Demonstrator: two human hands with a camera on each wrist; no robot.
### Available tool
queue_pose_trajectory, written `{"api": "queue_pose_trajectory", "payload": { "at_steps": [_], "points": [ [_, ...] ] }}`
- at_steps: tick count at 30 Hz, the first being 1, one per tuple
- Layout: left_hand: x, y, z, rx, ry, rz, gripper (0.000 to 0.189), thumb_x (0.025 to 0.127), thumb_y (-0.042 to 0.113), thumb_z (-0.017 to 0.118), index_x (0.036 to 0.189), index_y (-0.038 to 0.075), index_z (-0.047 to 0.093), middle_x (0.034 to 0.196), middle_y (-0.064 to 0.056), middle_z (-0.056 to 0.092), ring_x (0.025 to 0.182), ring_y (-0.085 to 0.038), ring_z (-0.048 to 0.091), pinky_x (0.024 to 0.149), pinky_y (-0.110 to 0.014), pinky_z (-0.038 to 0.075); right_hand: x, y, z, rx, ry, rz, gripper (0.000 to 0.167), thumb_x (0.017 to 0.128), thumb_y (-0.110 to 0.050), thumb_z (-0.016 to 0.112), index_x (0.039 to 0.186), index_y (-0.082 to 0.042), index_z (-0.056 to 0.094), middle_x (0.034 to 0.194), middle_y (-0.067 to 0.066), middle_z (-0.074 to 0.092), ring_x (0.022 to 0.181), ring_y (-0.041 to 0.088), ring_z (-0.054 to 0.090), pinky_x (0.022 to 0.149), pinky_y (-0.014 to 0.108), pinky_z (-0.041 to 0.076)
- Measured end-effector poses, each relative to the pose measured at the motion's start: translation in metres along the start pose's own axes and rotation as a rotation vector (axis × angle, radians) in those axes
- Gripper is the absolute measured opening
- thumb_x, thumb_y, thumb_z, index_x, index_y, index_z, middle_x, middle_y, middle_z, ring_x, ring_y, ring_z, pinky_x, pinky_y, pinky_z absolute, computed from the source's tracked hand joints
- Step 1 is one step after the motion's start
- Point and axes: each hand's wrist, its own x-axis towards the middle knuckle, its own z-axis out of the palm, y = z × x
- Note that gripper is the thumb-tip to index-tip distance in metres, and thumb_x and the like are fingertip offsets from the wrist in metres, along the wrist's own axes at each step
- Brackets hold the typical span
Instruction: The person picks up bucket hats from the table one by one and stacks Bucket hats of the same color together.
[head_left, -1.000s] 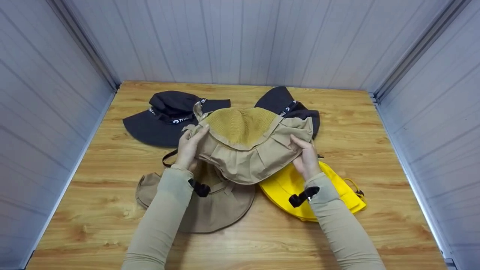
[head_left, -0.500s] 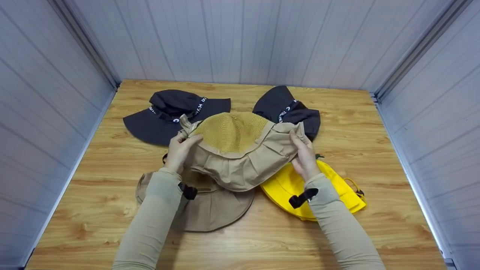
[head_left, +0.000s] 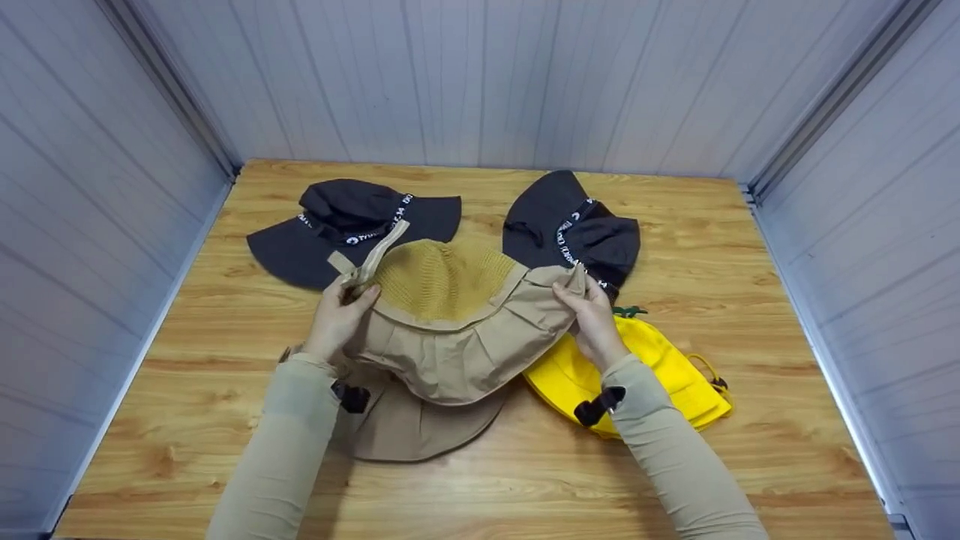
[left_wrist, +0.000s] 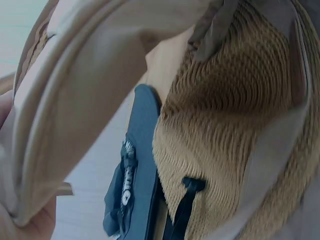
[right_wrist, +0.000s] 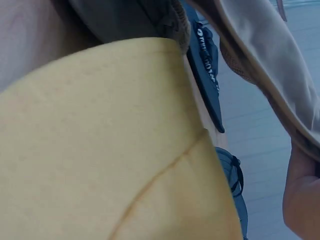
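A beige sun hat (head_left: 465, 360) with a mustard knitted crown panel hangs raised between both hands in the head view. At its left end my left hand (head_left: 339, 319) pinches the brim, thumb on top, near two loose beige straps. My right hand (head_left: 596, 319) grips the opposite brim end between thumb and fingers. Beneath the held hat lies another brown-beige hat (head_left: 424, 431), partly covered. The right forearm passes over a yellow hat (head_left: 645, 360). In the right wrist view, the yellow hat (right_wrist: 100, 135) fills much of the picture, and the held brim (right_wrist: 270, 55) crosses the upper right.
Two dark hats with lettered bands lie toward the back of the wooden table (head_left: 750, 315), one black hat (head_left: 349, 225) at left and one navy-black hat (head_left: 574, 225) at right. Pale panelled walls (head_left: 480, 82) enclose the table's back and sides.
Both hands have moved the beige hat left and toward the person, and it now covers more of the hat below. Its left straps stick out more, and more of the right dark hat shows.
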Motion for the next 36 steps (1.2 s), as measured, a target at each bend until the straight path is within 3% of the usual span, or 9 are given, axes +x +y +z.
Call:
{"api": "queue_pose_trajectory", "payload": {
  "at_steps": [3,6,10,16,20,22,24,30,36],
  "points": [
    [-0.003,0.001,-0.013,0.018,0.002,-0.044,0.030,0.093,0.002,0.064,0.118,-0.014,0.057,0.104,-0.002,0.065,0.089,0.008,0.054,0.084,-0.011,0.043,-0.004,0.009,0.002,-0.033,-0.027,-0.002,0.033,0.094,0.001,0.060,0.123,-0.011,0.049,0.093,-0.004,0.069,0.080,0.012,0.068,0.073,0.028,0.058],
    [-0.006,0.005,-0.030,0.030,-0.010,-0.148,0.038,0.095,0.009,0.064,0.127,-0.010,0.054,0.120,-0.009,0.062,0.101,0.003,0.052,0.091,-0.012,0.040,-0.008,0.017,0.006,-0.067,-0.048,0.007,0.032,0.089,0.007,0.063,0.114,-0.011,0.051,0.089,-0.002,0.068,0.077,0.013,0.067,0.069,0.028,0.057],
    [-0.010,0.007,-0.054,0.053,-0.049,-0.264,0.051,0.099,0.020,0.060,0.142,-0.003,0.045,0.143,-0.016,0.048,0.121,-0.008,0.046,0.102,-0.016,0.035,-0.015,0.025,0.014,-0.103,-0.079,0.029,0.032,0.085,0.010,0.065,0.106,-0.010,0.052,0.084,0.000,0.068,0.074,0.012,0.067,0.068,0.027,0.057],
    [-0.015,0.000,-0.078,0.116,-0.144,-0.292,0.056,0.102,0.021,0.054,0.148,-0.006,0.035,0.148,-0.021,0.040,0.117,-0.003,0.045,0.097,-0.011,0.037,-0.021,0.035,0.025,-0.166,-0.135,0.042,0.029,0.084,0.010,0.066,0.101,-0.008,0.051,0.079,-0.002,0.069,0.061,0.008,0.062,0.058,0.022,0.053],
    [-0.019,-0.012,-0.086,0.160,-0.208,-0.317,0.061,0.103,0.021,0.052,0.149,-0.010,0.028,0.149,-0.028,0.035,0.131,-0.023,0.044,0.106,-0.022,0.037,-0.022,0.045,0.028,-0.235,-0.148,0.046,0.027,0.083,0.011,0.067,0.096,-0.005,0.050,0.073,-0.003,0.069,0.051,0.006,0.057,0.051,0.019,0.049],
    [-0.021,-0.019,-0.089,0.181,-0.243,-0.335,0.064,0.104,0.022,0.051,0.151,-0.011,0.022,0.151,-0.032,0.030,0.140,-0.037,0.035,0.114,-0.034,0.034,-0.022,0.050,0.029,-0.278,-0.137,0.059,0.027,0.082,0.010,0.069,0.094,-0.005,0.050,0.068,-0.003,0.067,0.047,0.006,0.056,0.048,0.019,0.048],
    [-0.023,-0.027,-0.091,0.187,-0.275,-0.355,0.066,0.105,0.022,0.049,0.151,-0.012,0.018,0.154,-0.034,0.024,0.145,-0.043,0.026,0.120,-0.044,0.027,-0.022,0.055,0.029,-0.327,-0.122,0.069,0.027,0.081,0.009,0.071,0.094,-0.005,0.051,0.063,-0.003,0.064,0.043,0.006,0.054,0.045,0.019,0.047],
    [-0.026,-0.046,-0.090,0.210,-0.282,-0.380,0.062,0.104,0.017,0.050,0.149,-0.015,0.020,0.154,-0.036,0.025,0.145,-0.045,0.026,0.122,-0.047,0.023,-0.020,0.066,0.029,-0.436,-0.093,0.053,0.028,0.078,0.008,0.074,0.093,-0.002,0.052,0.064,-0.002,0.058,0.043,0.006,0.052,0.044,0.018,0.046],
    [-0.025,-0.056,-0.088,0.240,-0.289,-0.397,0.064,0.104,0.016,0.050,0.150,-0.016,0.018,0.157,-0.035,0.017,0.146,-0.045,0.024,0.122,-0.048,0.022,-0.019,0.072,0.027,-0.608,-0.069,-0.014,0.029,0.074,0.003,0.080,0.086,-0.004,0.055,0.077,0.000,0.058,0.062,0.007,0.055,0.058,0.019,0.047]
  ]
}}
